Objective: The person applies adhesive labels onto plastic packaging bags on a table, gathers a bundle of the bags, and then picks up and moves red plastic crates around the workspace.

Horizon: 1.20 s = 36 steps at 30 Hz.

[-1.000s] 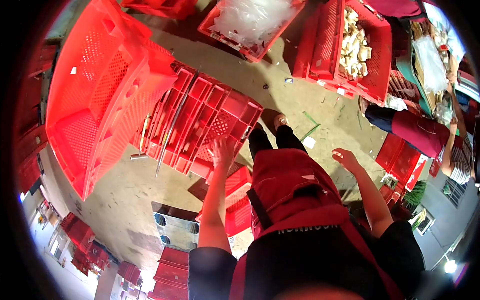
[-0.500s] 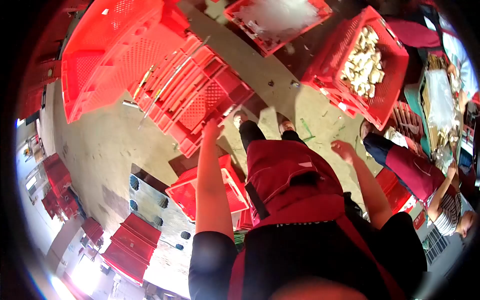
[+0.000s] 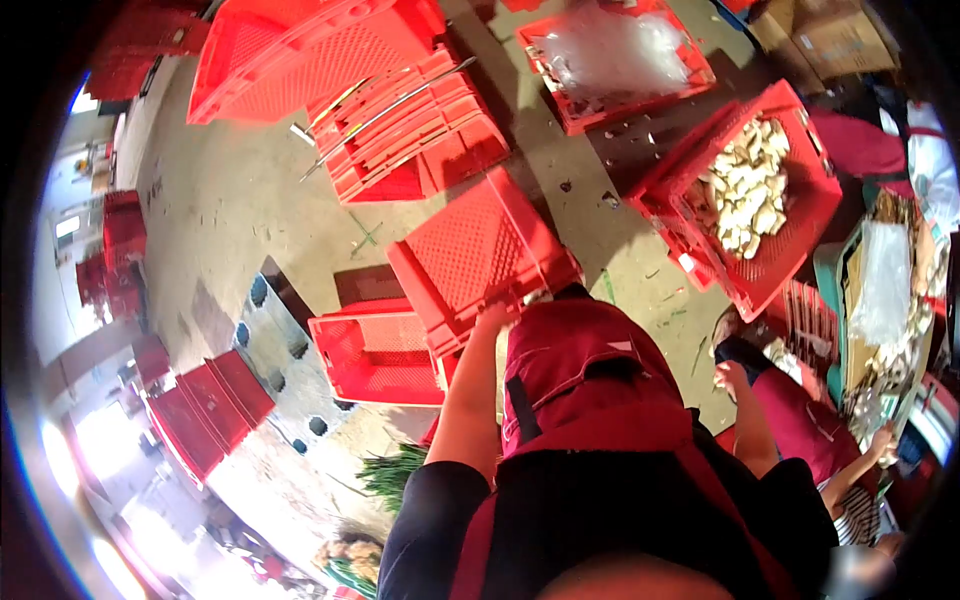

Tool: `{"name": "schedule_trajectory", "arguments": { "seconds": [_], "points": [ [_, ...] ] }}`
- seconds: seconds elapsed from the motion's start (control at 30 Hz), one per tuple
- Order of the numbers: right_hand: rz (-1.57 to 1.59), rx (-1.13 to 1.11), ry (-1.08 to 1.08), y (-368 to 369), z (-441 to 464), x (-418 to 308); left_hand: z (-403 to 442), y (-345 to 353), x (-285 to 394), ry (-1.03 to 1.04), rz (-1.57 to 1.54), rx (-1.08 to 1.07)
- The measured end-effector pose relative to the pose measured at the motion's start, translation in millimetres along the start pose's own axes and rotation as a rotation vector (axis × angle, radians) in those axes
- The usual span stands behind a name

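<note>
My left hand (image 3: 497, 318) is closed on the near rim of an empty red plastic crate (image 3: 465, 255). The crate hangs tilted in front of my left thigh, its perforated inside showing. My right hand (image 3: 732, 378) is off to my right side, fingers loosely bent and apart, with nothing visible in it. Just left of the held crate, another red crate (image 3: 380, 355) sits on the floor. Beyond lies a group of nested red crates (image 3: 410, 130), with a thin metal rod (image 3: 400, 105) across them.
At right, a red crate (image 3: 800, 215) holds pale cut pieces (image 3: 748, 185). Ahead is a red crate (image 3: 590, 120) with clear plastic (image 3: 620, 55). A co-worker's apron (image 3: 800, 420) is close on my right, beside a worktable. Green stalks (image 3: 395, 475) lie at lower left.
My left hand has pulled a crate away from the nested group and toward my body. My view has shifted, and my right hand appears lower and farther right.
</note>
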State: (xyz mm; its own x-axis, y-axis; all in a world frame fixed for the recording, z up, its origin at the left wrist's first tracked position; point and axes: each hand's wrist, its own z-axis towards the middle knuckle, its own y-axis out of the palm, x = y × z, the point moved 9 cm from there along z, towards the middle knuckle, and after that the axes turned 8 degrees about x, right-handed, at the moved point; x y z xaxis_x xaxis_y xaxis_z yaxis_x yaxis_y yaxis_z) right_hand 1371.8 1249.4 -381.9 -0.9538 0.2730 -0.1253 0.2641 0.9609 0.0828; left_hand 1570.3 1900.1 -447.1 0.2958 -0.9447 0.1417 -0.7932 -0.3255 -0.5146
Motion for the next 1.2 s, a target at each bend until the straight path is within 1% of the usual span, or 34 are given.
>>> {"name": "schedule_trajectory", "arguments": {
  "seconds": [0.03, 0.07, 0.1, 0.13, 0.17, 0.2, 0.23, 0.27, 0.3, 0.33, 0.37, 0.4, 0.43, 0.47, 0.5, 0.53, 0.6, 0.63, 0.67, 0.7, 0.73, 0.77, 0.8, 0.87, 0.93, 0.97, 1.0, 1.07, 1.1, 1.13, 1.17, 1.2],
  "points": [
    [-0.143, 0.119, -0.089, 14.6, -11.8, -21.8, -16.4, 16.4, 6.0, 0.08, 0.0, -0.128],
    [-0.294, 0.238, -0.172, 51.2, -30.6, -44.3, -25.9, 33.1, 0.6, 0.022, -0.084, -0.157],
    [-0.654, 0.279, -0.375, 75.8, -31.5, -72.1, -35.2, 42.8, -7.2, -0.026, -0.139, -0.176],
    [-0.948, 0.202, -0.537, 104.8, -24.2, -91.9, -42.3, 47.3, -16.4, -0.073, -0.189, -0.193],
    [-1.222, 0.159, -0.733, 133.5, -20.0, -110.4, -61.1, 25.9, -17.2, -0.105, -0.313, -0.106],
    [-1.268, 0.277, -0.588, 211.9, -69.8, -153.8, -69.5, 13.9, -21.0, -0.103, -0.34, 0.044],
    [-1.446, 0.266, -0.825, 229.8, -45.8, -164.0, -84.7, -12.1, -16.6, -0.048, -0.309, 0.249],
    [-1.412, 0.189, -0.979, 283.7, -61.5, -183.3, -102.3, -38.8, -11.5, 0.009, -0.272, 0.454],
    [-1.576, 0.179, -1.069, 326.0, -56.6, -189.2, -106.3, -46.2, -15.9, -0.021, -0.363, 0.458],
    [-1.538, 0.095, -1.057, 364.5, -43.1, -190.9, -107.1, -51.9, -20.1, -0.045, -0.453, 0.461],
    [-1.641, 0.008, -1.199, 417.7, -52.1, -189.0, -109.8, -53.1, -23.8, -0.065, -0.542, 0.476],
    [-1.55, -0.089, -1.439, 468.6, -68.0, -185.5, -110.4, -54.7, -25.8, -0.065, -0.554, 0.482],
    [-1.64, -0.125, -1.31, 514.6, -70.5, -177.1, -108.9, -53.3, -27.1, -0.052, -0.665, 0.448],
    [-1.73, -0.207, -1.383, 556.9, -70.9, -161.7, -111.7, -49.5, -27.7, -0.04, -0.775, 0.414],
    [-1.678, -0.281, -1.539, 592.4, -80.5, -150.9, -130.6, -60.3, -24.6, -0.008, -0.819, 0.551],
    [-1.619, -0.362, -1.688, 622.9, -91.5, -138.3, -134.4, -53.8, -27.9, 0.045, -0.795, 0.673],
    [-1.788, -0.37, -1.679, 669.0, -87.2, -104.3, -165.3, -46.5, -36.7, 0.0, -0.886, 0.718],
    [-1.906, -0.35, -1.552, 678.0, -74.2, -88.4, -173.2, -29.3, -44.5, 0.006, -0.877, 0.78],
    [-1.948, -0.338, -1.615, 684.2, -63.6, -73.5, -183.7, -7.6, -52.8, -0.05, -0.98, 0.743],
    [-2.03, -0.346, -1.562, 685.0, -48.0, -58.4, -197.5, 14.2, -62.4, -0.107, -0.983, 0.725],
    [-2.11, -0.35, -1.508, 683.5, -35.5, -45.3, -211.7, 41.5, -72.0, -0.161, -0.984, 0.705],
    [-2.236, -0.405, -1.259, 675.0, -13.0, -31.1, -226.8, 69.4, -81.0, -0.193, -0.994, 0.689],
    [-2.226, -0.365, -1.282, 674.1, -17.0, -27.9, -242.8, 99.5, -89.2, -0.225, -1.004, 0.673],
    [-2.272, -0.284, -1.274, 673.2, -13.3, -23.9, -275.4, 168.2, -103.0, -0.331, -0.928, 0.622],
    [-2.4, -0.18, -1.201, 676.7, -9.3, -21.3, -306.9, 242.3, -113.6, -0.507, -0.914, 0.397],
    [-2.5, -0.151, -1.114, 676.3, -0.3, -20.4, -318.5, 283.3, -117.6, -0.533, -0.927, 0.403],
    [-2.544, -0.122, -1.076, 677.4, 0.3, -21.1, -331.5, 319.3, -119.9, -0.556, -0.938, 0.408],
    [-2.588, -0.067, -0.917, 684.6, 2.0, -20.4, -368.2, 357.2, -116.7, -0.624, -1.119, 0.332],
    [-2.595, -0.069, -1.101, 689.2, 17.4, -19.2, -379.4, 394.2, -114.2, -0.64, -1.312, 0.387],
    [-2.598, -0.062, -1.121, 699.4, 8.4, -20.6, -378.4, 422.2, -115.5, -0.65, -1.507, 0.45],
    [-2.722, -0.167, -1.087, 706.2, -3.6, -12.7, -379.9, 418.6, -117.4, -0.646, -1.512, 0.463],
    [-2.842, -0.285, -1.028, 702.8, -11.0, 1.7, -391.6, 424.5, -115.6, -0.685, -1.614, 0.467]
  ]
}}
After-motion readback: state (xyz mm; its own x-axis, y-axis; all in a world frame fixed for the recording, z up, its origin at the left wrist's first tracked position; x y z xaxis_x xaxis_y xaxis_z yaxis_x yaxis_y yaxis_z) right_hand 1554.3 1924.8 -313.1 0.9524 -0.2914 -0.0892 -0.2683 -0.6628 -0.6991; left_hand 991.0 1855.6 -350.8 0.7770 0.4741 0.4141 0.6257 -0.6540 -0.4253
